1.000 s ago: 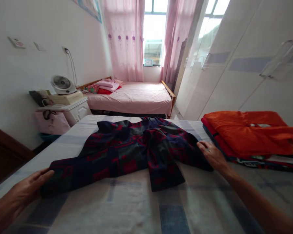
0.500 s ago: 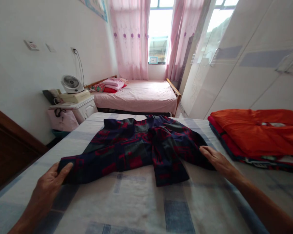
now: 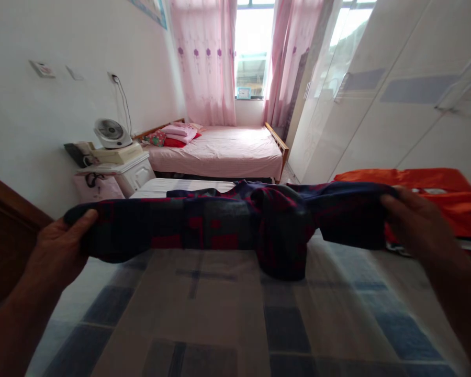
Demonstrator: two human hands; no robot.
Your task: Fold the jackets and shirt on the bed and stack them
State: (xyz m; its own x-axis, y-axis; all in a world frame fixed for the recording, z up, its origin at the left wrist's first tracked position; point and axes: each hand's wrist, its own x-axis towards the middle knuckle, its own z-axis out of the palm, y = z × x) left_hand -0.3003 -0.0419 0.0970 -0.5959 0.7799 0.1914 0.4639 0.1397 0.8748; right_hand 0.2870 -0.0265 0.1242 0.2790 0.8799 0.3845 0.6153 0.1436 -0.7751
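Note:
A dark plaid garment with navy, red and grey patches, which looks like a long-sleeved shirt [image 3: 220,225], is stretched between my hands above the near bed. My left hand [image 3: 65,241] pinches its left end, thumb on top. At the other end, my right hand [image 3: 419,220] grips the cloth, its fingers partly blurred. A sleeve hangs folded down near the middle. The garment's far part lies towards the bed's far edge, mostly hidden behind the raised front.
The near bed has a blue-and-white checked sheet [image 3: 204,314]. Folded clothes with an orange piece on top [image 3: 451,209] lie at the right. Beyond stand a pink bed [image 3: 235,149], a white nightstand [image 3: 137,175] with a fan [image 3: 112,133], and a white wardrobe [image 3: 361,120].
Both hands have lifted the garment's near edge off the bed and pulled it wider. My right hand has moved right and up, my left hand left and up.

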